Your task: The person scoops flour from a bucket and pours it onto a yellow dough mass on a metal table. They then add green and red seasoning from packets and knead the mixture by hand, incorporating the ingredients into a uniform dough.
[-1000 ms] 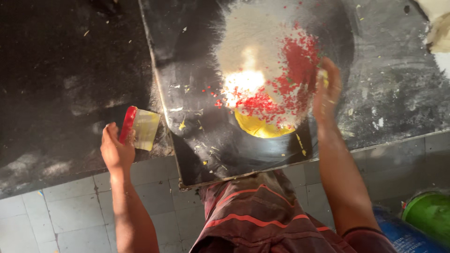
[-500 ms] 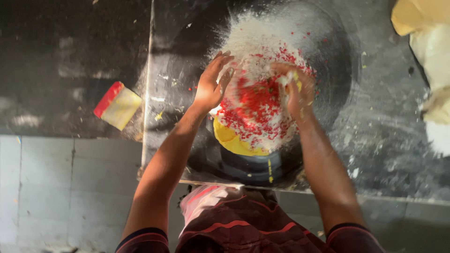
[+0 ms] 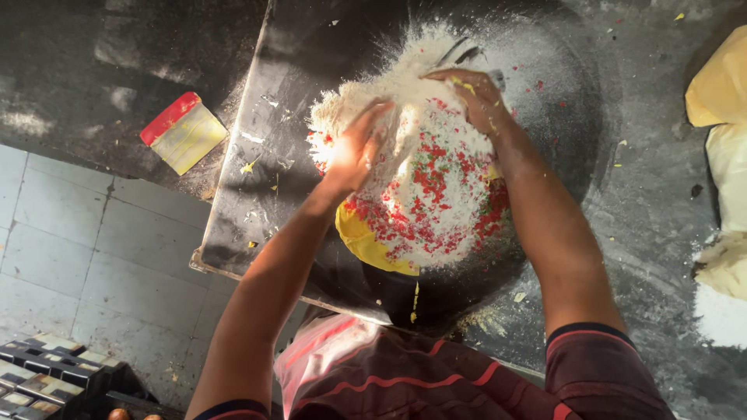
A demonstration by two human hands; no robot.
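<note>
A heap of white flour (image 3: 424,167) speckled with red and green bits lies in a wide dark bowl-shaped hollow (image 3: 560,140) on a dark worktop. Yellow batter (image 3: 359,237) shows under the heap's near edge. My left hand (image 3: 354,148) presses into the left side of the heap, fingers spread and dusted with flour. At the far side of the pile, my right hand (image 3: 471,97) is dug in with curled fingers and smeared with yellow. Neither hand holds a tool.
A scraper (image 3: 183,132) with a red handle and a yellowish blade lies on the dark counter to the left. Pale dough lumps (image 3: 724,148) sit at the right edge. Tiled floor (image 3: 85,241) is at lower left, with a dark crate (image 3: 47,373) in the corner.
My left hand put down the red-handled scraper on the counter and came over into the flour. Both hands have moved further up the heap, spreading flour over the red bits.
</note>
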